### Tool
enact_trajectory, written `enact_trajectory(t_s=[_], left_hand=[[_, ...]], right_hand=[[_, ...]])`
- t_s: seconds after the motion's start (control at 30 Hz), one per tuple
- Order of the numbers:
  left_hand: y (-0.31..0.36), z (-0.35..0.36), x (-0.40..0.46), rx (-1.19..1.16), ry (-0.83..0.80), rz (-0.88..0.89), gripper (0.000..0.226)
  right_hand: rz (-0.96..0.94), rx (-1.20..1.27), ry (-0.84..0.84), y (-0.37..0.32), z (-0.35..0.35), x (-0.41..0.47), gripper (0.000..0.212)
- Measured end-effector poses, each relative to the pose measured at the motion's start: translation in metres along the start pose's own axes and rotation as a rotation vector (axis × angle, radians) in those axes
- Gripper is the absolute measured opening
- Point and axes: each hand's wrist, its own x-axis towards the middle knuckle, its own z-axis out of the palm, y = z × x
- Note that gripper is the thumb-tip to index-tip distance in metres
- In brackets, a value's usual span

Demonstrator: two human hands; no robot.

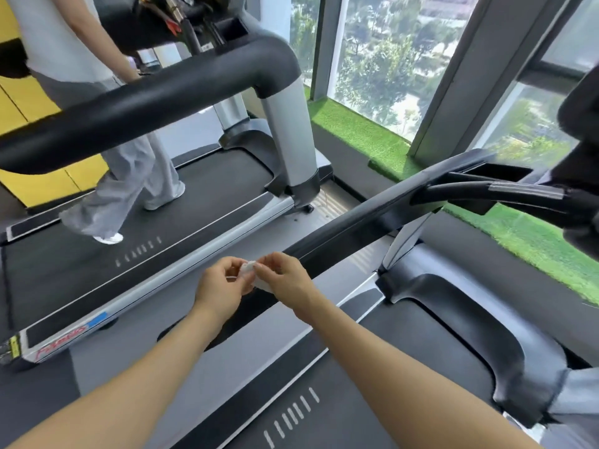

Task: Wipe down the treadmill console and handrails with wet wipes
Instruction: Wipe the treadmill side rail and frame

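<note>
A small white wet wipe (249, 268) is bunched between my two hands, just above the near end of my treadmill's left handrail (363, 218), a long black bar running up to the right. My left hand (223, 286) pinches the wipe from the left with curled fingers. My right hand (287, 278) pinches it from the right, and part of the wipe hangs below its palm. The console (580, 131) is a dark shape at the right edge, mostly cut off. A shorter black grip with a silver band (525, 191) sticks out below it.
A neighbouring treadmill (181, 218) stands to the left, with a person in grey trousers walking on its belt and a thick black handrail (146, 102) across it. My own belt (372, 384) lies below. Green turf (363, 134) and tall windows line the far side.
</note>
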Motion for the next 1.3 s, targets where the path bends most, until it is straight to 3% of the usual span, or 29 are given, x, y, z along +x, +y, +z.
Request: enact_trajectory(t_s=[0.07,0.2,0.37,0.57,0.73,0.9,1.3], left_hand=[[0.01,0.022,0.01,-0.077,-0.024,-0.018,0.002],[0.032,0.072,0.034,-0.085,-0.108,0.009,0.005],[0.031,0.083,0.047,0.509,-0.126,0.283,0.026],[0.004,0.062,0.057,0.742,-0.104,0.264,0.043],[-0.005,0.056,0.061,0.747,-0.114,0.251,0.04],[-0.006,0.058,0.063,0.728,-0.089,0.241,0.038],[-0.007,0.055,0.061,0.719,-0.097,0.267,0.038]], right_hand=[[-0.062,-0.079,0.0,0.004,-0.028,0.003,0.026],[-0.065,-0.167,0.126,0.019,-0.089,0.03,0.011],[-0.045,-0.217,0.512,0.031,-0.17,0.075,0.018],[0.012,-0.375,0.794,0.055,-0.253,0.126,0.027],[0.036,-0.468,0.781,0.081,-0.258,0.14,0.027],[-0.06,-0.49,0.682,0.083,-0.24,0.131,0.021],[-0.187,-0.532,0.49,0.062,-0.118,0.08,0.022]])
